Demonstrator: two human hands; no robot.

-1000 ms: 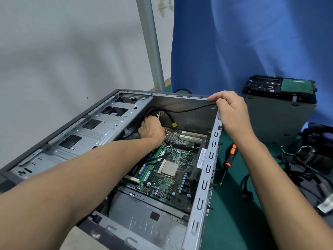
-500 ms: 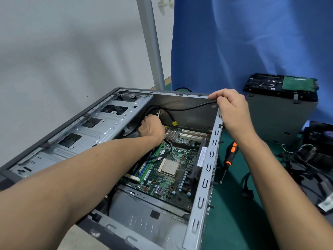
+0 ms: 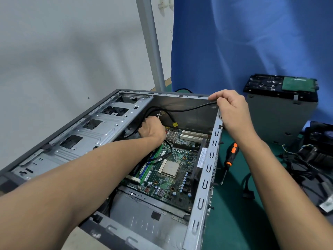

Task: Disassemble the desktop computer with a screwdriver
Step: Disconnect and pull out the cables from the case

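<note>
Open case [image 3: 205, 177] holding motherboard [image 3: 173, 156], black cable [image 3: 189, 109] looped at 12 o'clock. Right hand [image 3: 232, 110] pinching black cable at rim; left hand [image 3: 153, 129] inside, grip hidden. Screwdriver [image 3: 230, 156] outside at 3 o'clock.

Head view, steeply down, close

Green table top [image 3: 234, 217], lower right; open computer case [image 3: 86, 141] lies on it, centre. Screwdriver [image 3: 229, 159] flat just right of case; grey box [image 3: 277, 121] upper right; loose cables [image 3: 304, 170] right edge.
</note>
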